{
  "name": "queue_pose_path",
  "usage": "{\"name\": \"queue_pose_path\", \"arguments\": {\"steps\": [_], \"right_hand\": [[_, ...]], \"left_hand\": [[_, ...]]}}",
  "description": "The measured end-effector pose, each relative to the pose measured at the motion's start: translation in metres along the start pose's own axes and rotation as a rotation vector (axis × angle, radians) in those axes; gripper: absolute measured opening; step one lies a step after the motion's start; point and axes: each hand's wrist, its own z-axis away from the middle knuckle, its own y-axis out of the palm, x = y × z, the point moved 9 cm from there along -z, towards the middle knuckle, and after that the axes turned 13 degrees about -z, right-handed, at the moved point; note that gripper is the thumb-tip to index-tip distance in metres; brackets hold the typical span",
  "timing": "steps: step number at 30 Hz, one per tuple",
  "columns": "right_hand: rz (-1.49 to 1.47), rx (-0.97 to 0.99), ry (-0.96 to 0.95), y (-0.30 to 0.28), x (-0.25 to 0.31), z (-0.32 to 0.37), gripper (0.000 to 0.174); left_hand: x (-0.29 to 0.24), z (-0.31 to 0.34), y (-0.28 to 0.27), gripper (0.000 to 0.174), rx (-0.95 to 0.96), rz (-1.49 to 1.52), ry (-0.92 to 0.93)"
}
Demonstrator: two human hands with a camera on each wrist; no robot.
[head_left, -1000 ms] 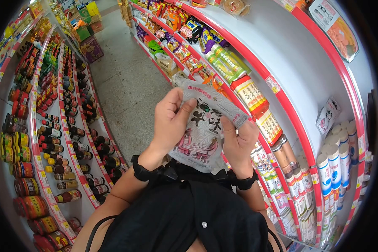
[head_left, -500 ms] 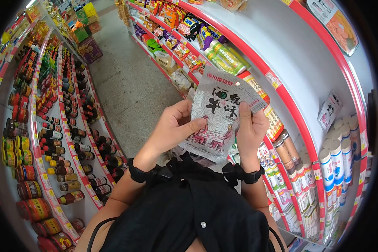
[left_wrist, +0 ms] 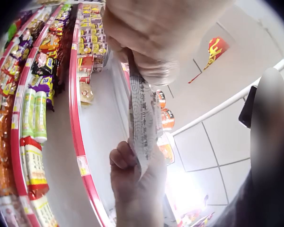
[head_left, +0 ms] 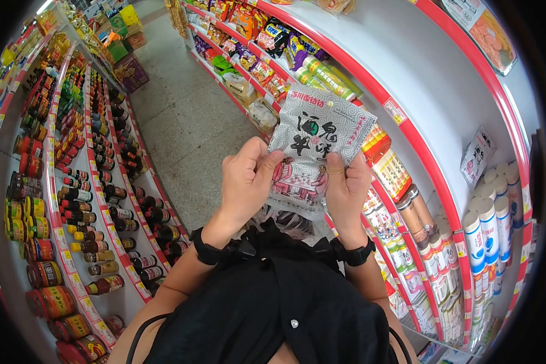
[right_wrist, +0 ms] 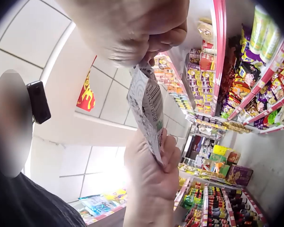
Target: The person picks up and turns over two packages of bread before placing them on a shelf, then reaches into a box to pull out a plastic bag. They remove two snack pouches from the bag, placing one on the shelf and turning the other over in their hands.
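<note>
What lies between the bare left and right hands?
A silver-grey printed pouch, pinched by the left hand and right hand, as the head view shows.

Both forearms reach forward from the body, a black band on each wrist; the left hand [head_left: 246, 182] and right hand [head_left: 347, 189] are raised side by side, fingers curled, thumbs on top.

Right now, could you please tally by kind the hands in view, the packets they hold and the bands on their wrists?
Hands: 2 (left hand, right hand)
Held grey packet: 1
Black wristbands: 2
Total: 5
</note>
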Motion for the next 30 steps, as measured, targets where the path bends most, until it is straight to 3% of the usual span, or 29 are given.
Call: {"name": "queue_pose_path", "arguments": {"steps": [4,8,10,15,19,22,24,30], "right_hand": [[0.167,-0.001,-0.071,0.000,0.007,0.001,0.022],[0.021,-0.005,-0.002,-0.012,-0.007,0.000,0.022],[-0.197,0.062,0.353,-0.013,-0.039,0.005,0.024],[-0.399,0.160,0.472,0.022,-0.034,0.013,0.030],[-0.401,0.154,0.431,0.021,-0.037,0.013,0.028],[-0.318,0.132,0.376,0.016,-0.035,0.013,0.022],[-0.096,0.143,0.269,0.012,-0.028,0.009,0.017],[-0.007,0.108,0.182,0.006,-0.020,0.007,0.014]], "left_hand": [[-0.008,0.000,-0.011,0.026,-0.112,-0.151,0.079],[-0.006,0.001,-0.014,0.026,-0.105,-0.009,0.060],[-0.005,0.002,-0.014,0.026,-0.118,-0.009,0.063],[-0.004,0.004,-0.014,0.026,-0.162,0.006,0.056],[0.003,0.005,-0.014,0.025,-0.179,0.021,0.017],[0.003,0.005,-0.015,0.025,-0.192,0.042,-0.009],[0.002,0.005,-0.016,0.024,-0.205,0.055,-0.012],[0.017,0.005,-0.010,0.022,-0.137,0.173,-0.096]]}}
